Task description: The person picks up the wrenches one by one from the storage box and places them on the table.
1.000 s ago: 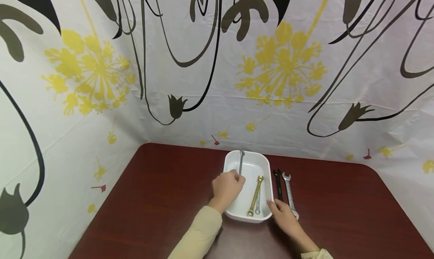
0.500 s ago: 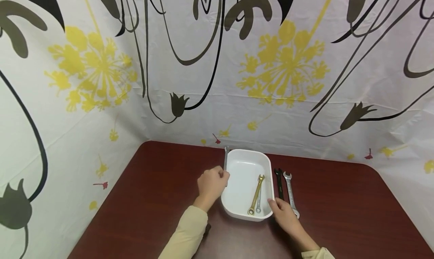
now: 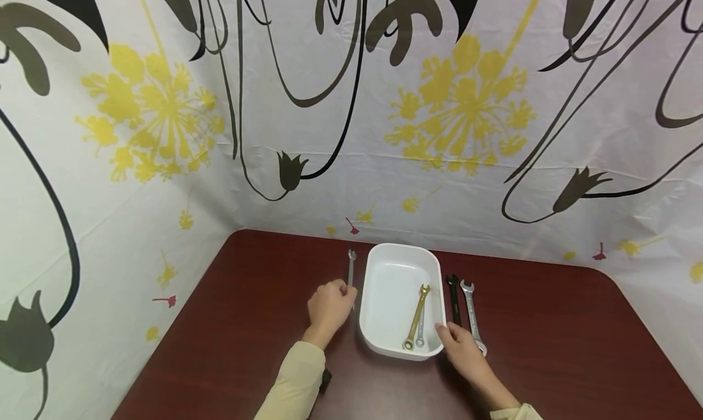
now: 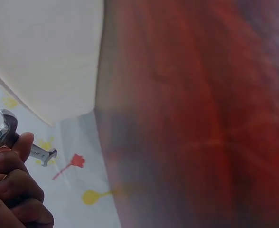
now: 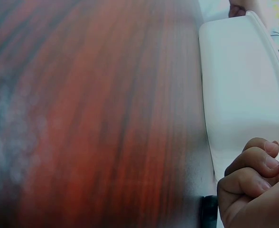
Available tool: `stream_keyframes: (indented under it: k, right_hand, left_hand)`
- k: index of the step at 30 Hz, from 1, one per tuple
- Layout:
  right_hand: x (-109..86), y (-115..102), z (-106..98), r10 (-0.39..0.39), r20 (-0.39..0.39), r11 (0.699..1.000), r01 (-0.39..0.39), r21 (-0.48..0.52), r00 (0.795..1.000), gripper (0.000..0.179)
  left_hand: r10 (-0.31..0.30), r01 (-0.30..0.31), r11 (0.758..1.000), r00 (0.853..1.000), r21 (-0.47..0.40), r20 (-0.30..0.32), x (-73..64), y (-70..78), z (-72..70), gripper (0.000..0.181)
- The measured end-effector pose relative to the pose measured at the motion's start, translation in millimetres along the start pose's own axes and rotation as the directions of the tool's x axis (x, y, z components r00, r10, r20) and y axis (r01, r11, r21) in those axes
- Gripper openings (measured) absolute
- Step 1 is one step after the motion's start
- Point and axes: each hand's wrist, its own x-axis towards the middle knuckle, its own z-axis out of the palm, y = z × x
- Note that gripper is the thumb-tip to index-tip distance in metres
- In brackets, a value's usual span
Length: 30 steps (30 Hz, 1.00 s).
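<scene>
Your left hand (image 3: 329,307) pinches a silver open-ended wrench (image 3: 351,267) left of the white tray, its far end pointing to the far side and its fingers curled round the shank; whether the wrench touches the worktop, you cannot tell from here; your right hand (image 3: 463,350) grips the white tray (image 3: 387,304) at its near right side, thumb at the rim and fingers curled outside the wall.

Inside the tray, towards the right wall, lies a gold combination wrench (image 3: 415,318), slanting, ring end near; a thin silver wrench (image 3: 420,331) lies partly beneath it, ring end also near; just right of the tray, a black wrench (image 3: 453,301) and a silver combination wrench (image 3: 471,310) lie side by side, your right hand hiding part of the black one.

All this is on a dark red worktop (image 3: 555,340); beyond its far edge hangs a white floral cloth (image 3: 340,127).
</scene>
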Motion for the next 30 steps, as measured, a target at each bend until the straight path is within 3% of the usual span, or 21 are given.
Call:
stream_keyframes:
  k: [7,19,30]
  right_hand:
    - [0.2,-0.1,0.7,0.007,0.001,1.000,-0.007,0.004,1.000,0.033]
    - [-0.1,-0.3,1.3,0.019,-0.002,1.000,-0.019,0.007,1.000,0.032]
    - [0.4,-0.9,1.3,0.016,0.000,1.000,-0.016,0.008,1.000,0.031]
  left_hand:
    - [-0.019,0.019,1.000,1.000,0.004,0.021,-0.4,-8.1,1.4,0.025]
    - [-0.079,0.078,0.997,0.991,0.017,0.112,1.5,-12.9,3.9,0.034]
    - [-0.109,0.101,0.993,0.983,0.058,0.147,3.5,-17.5,5.6,0.039]
